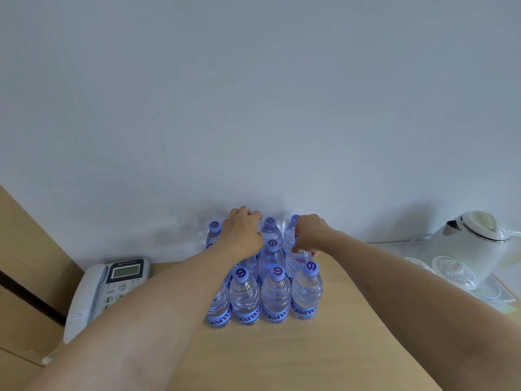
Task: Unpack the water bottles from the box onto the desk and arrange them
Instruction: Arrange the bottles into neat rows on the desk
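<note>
The water bottles [263,277] are standing upright in a tight block on the tabletop [282,356], pushed up near the pale wall [253,94]. Front row: clear bottles shoulder to shoulder, lilac caps up, blue labels facing us, and the front right bottle [306,292] closes that row. Behind them more caps poke up, and the back row sits almost against the wall, with the back left bottle [213,235] out at the corner.

Both arms are reaching in over the block. The left hand [244,234] is over the back of the group, knuckles up, fingers curled down around the top of a bottle there; the bottle itself is mostly hidden under the hand, so I can't see the cap. The right hand [308,235] is on the right side, fingers bent down and pinching the neck of a middle-row bottle [296,259], just behind the front right one.

Off to the left, a grey desk phone [107,289] lies on the tabletop, handset in its cradle, partly covered by the left forearm. Beyond it, tan wooden panelling [25,263] runs along the left edge. Far right, a white electric kettle [473,244] sits on a tray [496,292] close to the wall, well apart from the bottles.
</note>
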The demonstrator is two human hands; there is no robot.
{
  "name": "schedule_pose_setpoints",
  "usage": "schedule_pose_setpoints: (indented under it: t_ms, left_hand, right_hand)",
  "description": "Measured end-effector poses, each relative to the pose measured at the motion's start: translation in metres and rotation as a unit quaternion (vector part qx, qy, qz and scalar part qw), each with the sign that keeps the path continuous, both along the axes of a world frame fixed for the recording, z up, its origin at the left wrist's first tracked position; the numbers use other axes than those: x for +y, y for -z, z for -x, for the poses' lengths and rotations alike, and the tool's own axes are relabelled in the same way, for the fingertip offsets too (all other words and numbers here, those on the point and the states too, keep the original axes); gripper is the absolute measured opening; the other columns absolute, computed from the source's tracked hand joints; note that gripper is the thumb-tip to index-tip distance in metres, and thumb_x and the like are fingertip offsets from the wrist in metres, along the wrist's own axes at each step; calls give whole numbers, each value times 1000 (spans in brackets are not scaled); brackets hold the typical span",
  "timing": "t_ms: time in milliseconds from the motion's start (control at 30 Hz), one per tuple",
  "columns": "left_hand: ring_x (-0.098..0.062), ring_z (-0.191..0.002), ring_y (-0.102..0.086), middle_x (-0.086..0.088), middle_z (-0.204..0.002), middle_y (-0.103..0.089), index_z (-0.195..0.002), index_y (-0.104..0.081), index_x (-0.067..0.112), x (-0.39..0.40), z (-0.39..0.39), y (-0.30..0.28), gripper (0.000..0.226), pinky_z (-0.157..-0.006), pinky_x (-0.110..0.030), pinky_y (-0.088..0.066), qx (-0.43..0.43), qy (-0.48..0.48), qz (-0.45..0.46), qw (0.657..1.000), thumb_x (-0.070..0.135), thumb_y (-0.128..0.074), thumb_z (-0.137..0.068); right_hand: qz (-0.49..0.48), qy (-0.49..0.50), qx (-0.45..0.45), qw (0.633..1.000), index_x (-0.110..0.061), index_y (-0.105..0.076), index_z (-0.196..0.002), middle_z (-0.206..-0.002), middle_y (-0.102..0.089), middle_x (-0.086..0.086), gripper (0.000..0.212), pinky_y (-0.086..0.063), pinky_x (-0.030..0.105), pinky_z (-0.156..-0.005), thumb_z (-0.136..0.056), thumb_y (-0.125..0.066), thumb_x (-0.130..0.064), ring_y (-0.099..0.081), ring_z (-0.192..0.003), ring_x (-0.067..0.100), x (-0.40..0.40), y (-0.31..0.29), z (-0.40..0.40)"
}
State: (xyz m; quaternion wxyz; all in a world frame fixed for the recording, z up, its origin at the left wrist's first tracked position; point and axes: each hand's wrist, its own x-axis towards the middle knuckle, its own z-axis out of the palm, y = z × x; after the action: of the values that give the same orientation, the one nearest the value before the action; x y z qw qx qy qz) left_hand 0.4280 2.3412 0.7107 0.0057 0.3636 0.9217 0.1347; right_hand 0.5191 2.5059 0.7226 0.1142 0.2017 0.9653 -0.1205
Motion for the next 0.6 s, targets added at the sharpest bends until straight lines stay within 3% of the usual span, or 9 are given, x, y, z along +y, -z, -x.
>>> schedule_pose_setpoints:
  t_ms: [200,267,367,467,600]
  left_hand:
    - [-27,-122,-36,-8,-129,-46,-133,-49,15,-6,0,1,43,-98,-40,-40,-3,-2,3,1000,24,-52,-92]
    - [-27,-123,-36,-7,-130,-46,-134,-49,15,-7,2,1,43,-98,-40,-40,-4,-7,0,1000,24,-52,-92]
    - [-27,-123,-36,-7,-130,-46,-134,-49,16,-8,4,1,43,-98,-39,-40,-5,-11,-4,1000,24,-51,-92]
    - [-27,-122,-36,-7,-129,-46,-133,-49,16,-7,6,1,43,-96,-38,-40,-4,-10,-2,1000,24,-51,-91]
    - [-27,-122,-36,-6,-131,-45,-134,-48,17,-2,8,0,43,-97,-40,-40,1,-6,1,1000,26,-53,-92]
  right_hand:
    - [3,-8,-30,1000,-16,-49,-70,-59,-54,0,28,-59,31,-77,-80,-75,-21,-70,-55,21,-1,-1,2]
    - [-5,-20,-35,999,-11,-65,-91,-71,-67,4,16,-58,30,-79,-80,-77,-16,-68,-66,20,-3,-2,3]
    - [-5,-22,-39,999,-7,-71,-112,-101,-73,9,37,-55,29,-74,-77,-81,-14,-64,-84,22,-2,-2,3]
    - [-11,-35,-44,998,-8,-74,-110,-101,-73,8,36,-55,29,-74,-77,-82,-16,-68,-92,23,0,-3,2]
    - [-9,-50,-36,998,-14,-75,-110,-95,-61,1,40,-46,26,-67,-72,-82,-2,-56,-82,19,1,-4,2]
